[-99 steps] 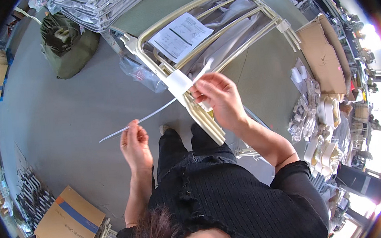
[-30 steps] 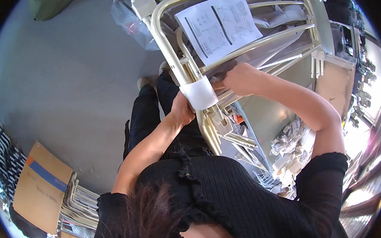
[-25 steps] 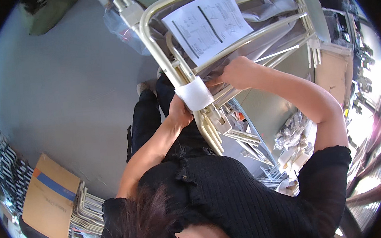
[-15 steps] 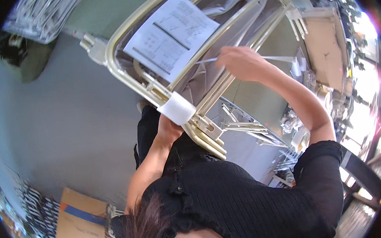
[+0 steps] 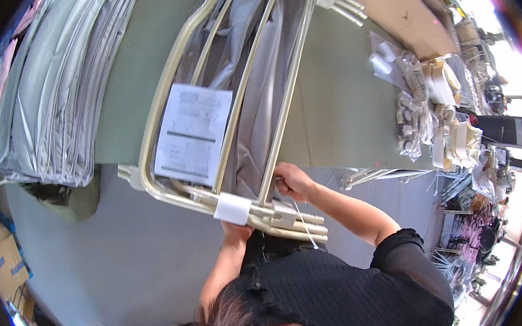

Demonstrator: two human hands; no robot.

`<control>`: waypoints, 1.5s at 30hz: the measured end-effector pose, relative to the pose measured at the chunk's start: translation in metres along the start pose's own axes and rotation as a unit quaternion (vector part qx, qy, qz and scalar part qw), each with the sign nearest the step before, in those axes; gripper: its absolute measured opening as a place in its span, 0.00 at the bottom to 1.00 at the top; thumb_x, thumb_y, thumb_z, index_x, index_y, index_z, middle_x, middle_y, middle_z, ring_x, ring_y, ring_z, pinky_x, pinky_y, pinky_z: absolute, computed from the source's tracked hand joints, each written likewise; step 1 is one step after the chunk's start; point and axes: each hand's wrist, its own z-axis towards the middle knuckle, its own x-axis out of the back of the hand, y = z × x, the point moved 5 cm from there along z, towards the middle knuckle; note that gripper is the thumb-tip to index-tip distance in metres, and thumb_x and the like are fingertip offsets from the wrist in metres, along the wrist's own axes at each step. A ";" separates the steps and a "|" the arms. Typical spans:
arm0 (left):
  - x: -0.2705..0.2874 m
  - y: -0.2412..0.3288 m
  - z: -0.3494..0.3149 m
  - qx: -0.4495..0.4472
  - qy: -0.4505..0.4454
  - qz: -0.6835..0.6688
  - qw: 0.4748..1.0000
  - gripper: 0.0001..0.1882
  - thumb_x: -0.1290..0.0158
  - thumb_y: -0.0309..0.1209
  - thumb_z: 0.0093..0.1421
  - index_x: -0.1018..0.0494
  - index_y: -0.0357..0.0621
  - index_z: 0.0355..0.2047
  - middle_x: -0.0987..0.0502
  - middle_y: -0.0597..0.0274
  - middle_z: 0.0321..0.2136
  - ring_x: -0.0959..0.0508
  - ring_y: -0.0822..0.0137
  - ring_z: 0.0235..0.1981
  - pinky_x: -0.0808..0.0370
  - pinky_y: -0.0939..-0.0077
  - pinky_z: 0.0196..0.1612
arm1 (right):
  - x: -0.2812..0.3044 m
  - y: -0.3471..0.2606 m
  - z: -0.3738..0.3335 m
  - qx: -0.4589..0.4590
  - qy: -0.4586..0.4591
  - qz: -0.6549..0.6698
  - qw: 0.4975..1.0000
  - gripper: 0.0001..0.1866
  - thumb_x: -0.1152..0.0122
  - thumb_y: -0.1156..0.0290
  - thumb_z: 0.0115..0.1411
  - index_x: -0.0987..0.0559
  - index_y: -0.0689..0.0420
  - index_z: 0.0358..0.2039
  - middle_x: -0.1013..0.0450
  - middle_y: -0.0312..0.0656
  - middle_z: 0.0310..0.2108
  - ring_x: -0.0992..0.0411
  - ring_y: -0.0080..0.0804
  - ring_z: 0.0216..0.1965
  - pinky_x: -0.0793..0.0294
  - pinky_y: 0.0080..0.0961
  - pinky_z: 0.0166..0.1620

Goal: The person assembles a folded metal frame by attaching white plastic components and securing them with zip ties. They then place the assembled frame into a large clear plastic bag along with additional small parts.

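A folded cream tubular metal frame (image 5: 248,96) with grey fabric (image 5: 263,107) inside it reaches toward me past the near edge of a green table. On its left half lies a white printed sheet (image 5: 194,135). White foam wrap (image 5: 233,209) goes round the tubes at the near end. My left hand (image 5: 237,231) grips the frame from below beside the foam, its fingers mostly hidden. At the right near part of the frame, my right hand (image 5: 292,182) is closed in a pinch on a thin white strip (image 5: 306,225), whose end hangs toward my body.
The green table (image 5: 342,107) carries a stack of grey fabric pieces (image 5: 62,87) at left. A cardboard piece (image 5: 402,14), bagged small parts (image 5: 412,102) and tape-like rolls (image 5: 455,141) are at right. Further metal tubes (image 5: 378,176) show under the table's edge.
My right hand has come nearer, down to the near end of the frame. The strip, earlier stretched out on both sides of the hand, now hangs down. My view has turned.
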 end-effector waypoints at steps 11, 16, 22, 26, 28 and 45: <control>0.033 0.016 0.020 -0.052 0.034 -0.013 0.998 0.17 0.59 0.47 0.64 0.28 0.51 0.39 0.22 0.65 0.34 0.22 0.63 0.38 0.23 0.63 0.44 | -0.012 0.010 -0.004 -0.030 -0.043 -0.058 0.997 0.02 0.47 0.74 0.56 0.31 0.55 0.30 0.43 0.27 0.13 0.46 0.15 0.11 0.49 0.16 0.13; 0.031 0.043 0.007 -0.084 -0.042 0.012 0.995 0.19 0.61 0.41 0.66 0.31 0.43 0.49 0.25 0.63 0.44 0.25 0.64 0.46 0.27 0.66 0.50 | -0.011 0.012 -0.012 -0.025 0.000 -0.297 0.955 0.12 0.44 0.63 0.56 0.19 0.56 0.33 0.33 0.31 0.16 0.42 0.14 0.14 0.47 0.18 0.17; 0.008 0.048 0.008 -0.029 -0.184 -0.032 0.982 0.21 0.63 0.45 0.66 0.31 0.44 0.48 0.26 0.60 0.44 0.26 0.62 0.47 0.29 0.62 0.51 | -0.027 0.013 -0.013 -0.055 -0.087 -0.311 0.945 0.18 0.47 0.59 0.57 0.21 0.62 0.37 0.23 0.40 0.31 0.27 0.26 0.31 0.27 0.23 0.35; -0.012 0.043 -0.002 -0.009 -0.256 -0.060 0.965 0.21 0.63 0.47 0.65 0.30 0.46 0.43 0.26 0.60 0.42 0.26 0.60 0.45 0.30 0.61 0.51 | -0.012 0.018 -0.006 0.056 -0.063 -0.349 0.933 0.15 0.43 0.63 0.55 0.20 0.62 0.34 0.24 0.38 0.29 0.28 0.22 0.30 0.29 0.22 0.34; -0.009 0.044 0.004 -0.013 -0.251 -0.041 0.967 0.21 0.63 0.48 0.64 0.30 0.47 0.43 0.25 0.60 0.41 0.26 0.59 0.45 0.30 0.61 0.51 | -0.007 0.020 0.004 0.129 -0.047 -0.297 0.945 0.13 0.40 0.66 0.52 0.19 0.63 0.32 0.24 0.38 0.26 0.28 0.23 0.29 0.29 0.22 0.34; -0.021 0.042 -0.019 0.010 -0.134 0.009 0.991 0.24 0.58 0.52 0.61 0.28 0.48 0.45 0.24 0.62 0.40 0.25 0.57 0.44 0.29 0.57 0.50 | 0.004 -0.005 -0.033 0.173 0.068 -0.218 0.958 0.12 0.39 0.68 0.49 0.21 0.64 0.30 0.26 0.40 0.25 0.31 0.23 0.24 0.31 0.21 0.29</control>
